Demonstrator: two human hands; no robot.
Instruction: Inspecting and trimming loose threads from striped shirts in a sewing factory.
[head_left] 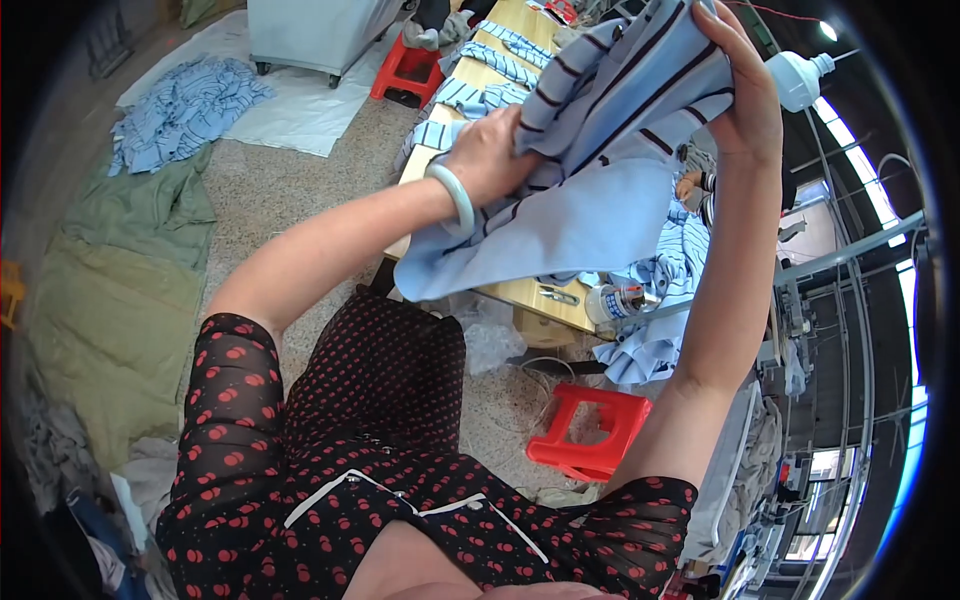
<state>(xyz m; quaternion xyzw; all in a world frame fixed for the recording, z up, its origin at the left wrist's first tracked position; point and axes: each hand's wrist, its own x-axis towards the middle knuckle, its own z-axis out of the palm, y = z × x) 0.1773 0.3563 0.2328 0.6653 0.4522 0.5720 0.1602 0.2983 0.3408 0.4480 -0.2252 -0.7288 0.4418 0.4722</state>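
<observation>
A light blue garment [590,220] with dark stripes is held up in front of me, its lower part hanging over the wooden table [525,291]. My left hand [490,155], with a pale bangle at the wrist, is closed on the cloth's left side; its fingertips are partly hidden in the folds. Higher up, my right hand [748,90] grips the garment's right edge, thumb against the fabric. Below the cloth, thread snips [558,295] lie near the table's edge beside a plastic jar [610,303]. More striped pieces [500,62] are laid along the table.
A red stool [590,432] stands below the table's near end, another red stool [408,72] beyond it. Striped cloth is heaped [185,112] on the floor at left, near a wheeled bin [318,35]. Another person's hand [688,184] shows across the table. A white lamp [797,80] hangs beside my right hand.
</observation>
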